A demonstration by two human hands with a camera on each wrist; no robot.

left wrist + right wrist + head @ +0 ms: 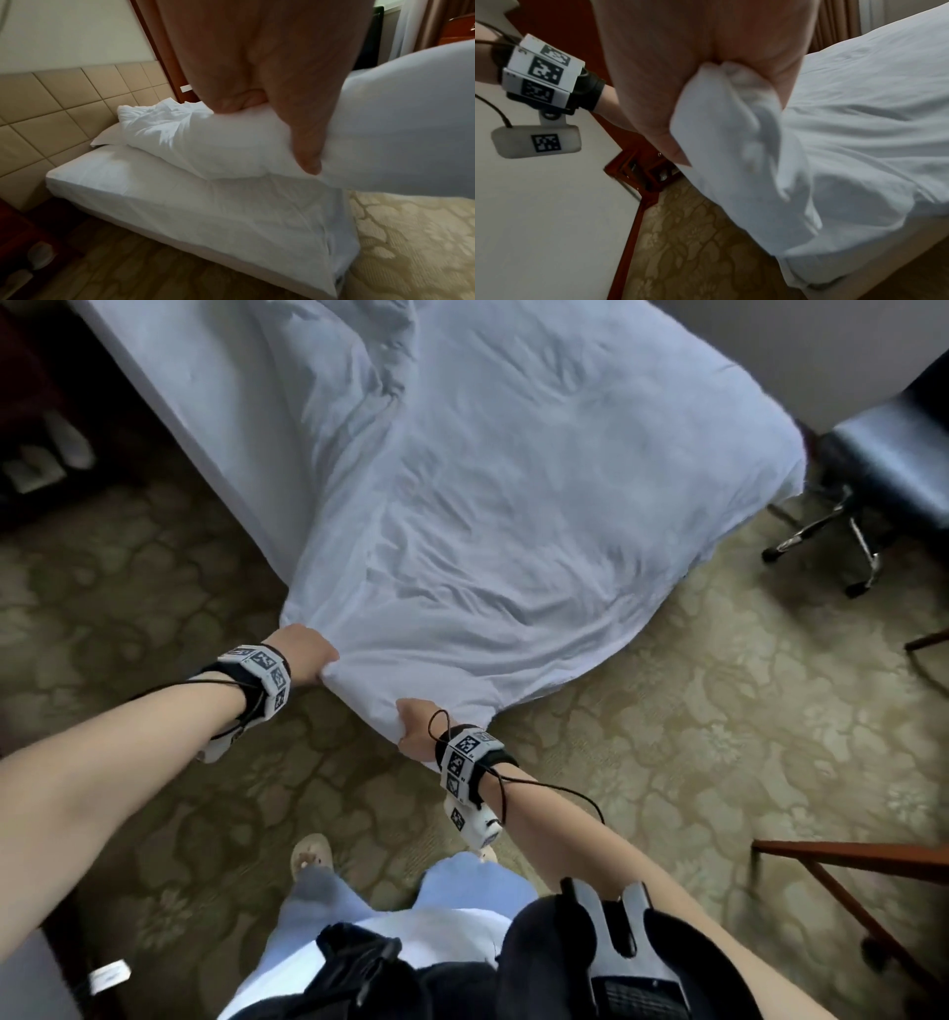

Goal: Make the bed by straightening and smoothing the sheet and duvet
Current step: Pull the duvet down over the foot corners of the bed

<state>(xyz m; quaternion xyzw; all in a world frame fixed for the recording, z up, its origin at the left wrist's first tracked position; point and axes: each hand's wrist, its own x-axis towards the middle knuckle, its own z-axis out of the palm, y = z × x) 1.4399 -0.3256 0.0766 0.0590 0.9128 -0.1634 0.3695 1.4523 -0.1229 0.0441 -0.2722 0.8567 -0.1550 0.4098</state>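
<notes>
A white duvet [503, 505] lies rumpled over the bed and hangs past its foot toward me. My left hand [308, 654] grips the duvet's near corner, and my right hand [416, 729] grips the edge a little to the right. In the left wrist view the left hand [270, 97] holds a fold of the duvet [205, 142] lifted above the white sheet [180, 203] on the mattress. In the right wrist view the right hand [706, 71] clutches a bunch of the duvet [744, 142]. A pillow [107, 134] lies by the headboard.
Patterned carpet [667, 737] surrounds the bed's foot. A wheeled office chair [873, 469] stands at the right of the bed. A wooden table leg [847, 875] is at my right. A padded tan headboard [51, 105] and a dark nightstand [15, 243] lie at the far end.
</notes>
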